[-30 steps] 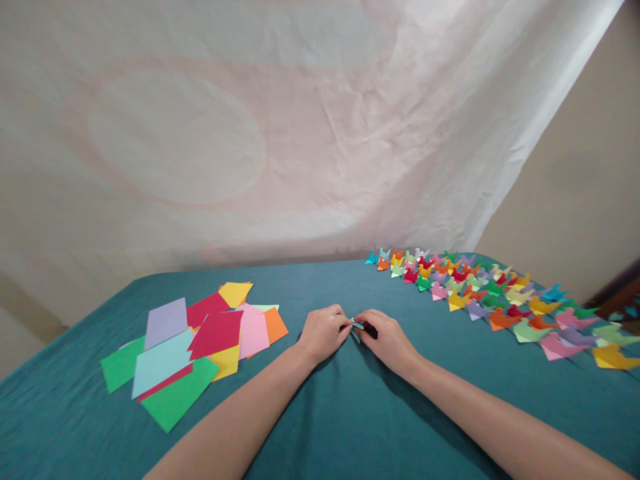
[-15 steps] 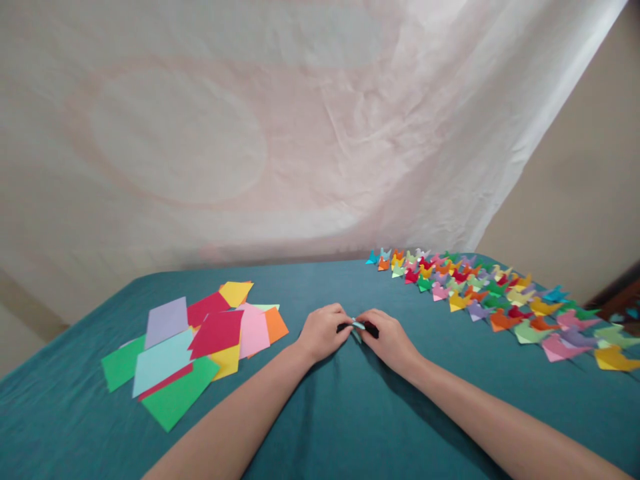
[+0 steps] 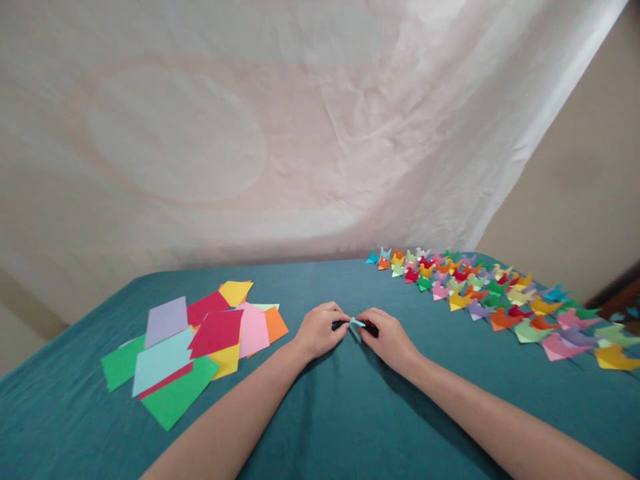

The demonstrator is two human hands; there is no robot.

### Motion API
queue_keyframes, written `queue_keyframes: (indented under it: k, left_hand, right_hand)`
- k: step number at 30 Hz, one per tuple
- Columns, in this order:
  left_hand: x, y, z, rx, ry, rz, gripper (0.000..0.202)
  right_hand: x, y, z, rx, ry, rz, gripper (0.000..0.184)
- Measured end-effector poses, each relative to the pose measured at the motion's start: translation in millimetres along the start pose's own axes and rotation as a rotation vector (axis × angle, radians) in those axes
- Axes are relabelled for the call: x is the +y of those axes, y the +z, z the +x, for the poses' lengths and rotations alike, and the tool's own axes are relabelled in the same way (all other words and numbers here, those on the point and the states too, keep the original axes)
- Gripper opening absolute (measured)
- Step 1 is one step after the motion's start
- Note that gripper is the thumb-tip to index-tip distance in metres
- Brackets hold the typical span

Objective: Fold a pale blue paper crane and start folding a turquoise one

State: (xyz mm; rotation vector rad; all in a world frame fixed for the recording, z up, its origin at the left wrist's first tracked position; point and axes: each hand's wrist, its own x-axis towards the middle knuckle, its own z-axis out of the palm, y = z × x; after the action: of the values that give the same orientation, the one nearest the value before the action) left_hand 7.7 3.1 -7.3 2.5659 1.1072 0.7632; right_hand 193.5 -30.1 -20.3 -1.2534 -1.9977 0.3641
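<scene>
A small folded piece of light blue paper (image 3: 355, 325) is between my two hands, just above the middle of the table. My left hand (image 3: 323, 330) pinches its left side with thumb and forefinger. On the other side, the fingers of my right hand (image 3: 385, 337) are closed on the paper's right part. Two narrow points of it show between the fingertips; the rest is hidden by my fingers.
Left of my hands lies a loose pile of coloured paper squares (image 3: 217, 333). Several rows of folded paper birds (image 3: 457, 301) stand along the right side of the teal tablecloth (image 3: 320, 413). Behind the table hangs a pale cloth (image 3: 300, 133).
The fingertips of my left hand have shifted slightly left, and a bit more of the light blue paper shows between my hands. The pile and the birds stay the same.
</scene>
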Motion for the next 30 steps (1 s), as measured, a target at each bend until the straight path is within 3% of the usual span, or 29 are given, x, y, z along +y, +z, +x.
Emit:
queue_keyframes:
  k: [14, 30]
  left_hand:
    - [9.0, -8.0, 2.0, -0.070, 0.190, 0.371, 0.021]
    - [5.9, -2.3, 5.3, -0.055, 0.152, 0.341, 0.020]
  right_hand:
    - [-0.3, 0.6, -1.0, -0.003, -0.019, -0.020, 0.021]
    - [0.3, 3.4, -2.6, 0.037, -0.044, -0.105, 0.011]
